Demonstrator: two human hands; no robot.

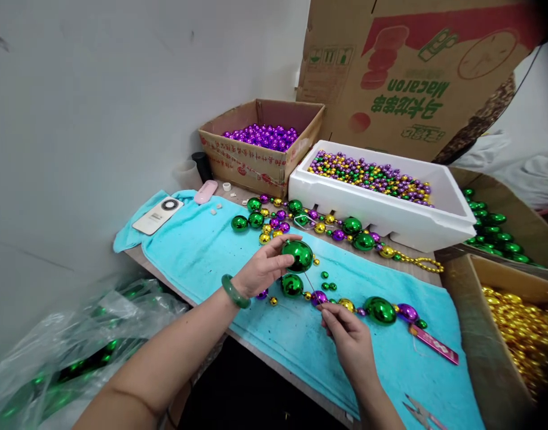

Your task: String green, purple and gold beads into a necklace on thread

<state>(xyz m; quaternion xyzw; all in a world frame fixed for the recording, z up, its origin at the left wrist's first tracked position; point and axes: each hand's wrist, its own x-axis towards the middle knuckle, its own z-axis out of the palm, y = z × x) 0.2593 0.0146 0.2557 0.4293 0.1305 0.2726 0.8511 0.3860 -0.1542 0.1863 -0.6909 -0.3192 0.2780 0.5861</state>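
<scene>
Between the fingers and thumb of my left hand [267, 263] is a large green ball [299, 257], held above the turquoise towel [202, 251]. My right hand [345, 325] pinches a thin needle or wire [310, 283] that runs up toward the underside of this ball. Below and beside my hands, a row of beads lies on the towel, with a green ball [291, 285], a purple bead [319, 298], a gold bead [346, 305] and a larger green ball [380, 310]. Small loose green beads [328, 286] rest behind my right hand.
A finished-looking bead strand [363, 241] lies before a white foam box [381, 209] of small beads. A carton [247, 164] holds purple beads; gold beads [520, 322] fill another at right. A phone [158, 215], pink case [206, 192], pink strip [435, 344] and scissors [421, 413] lie around.
</scene>
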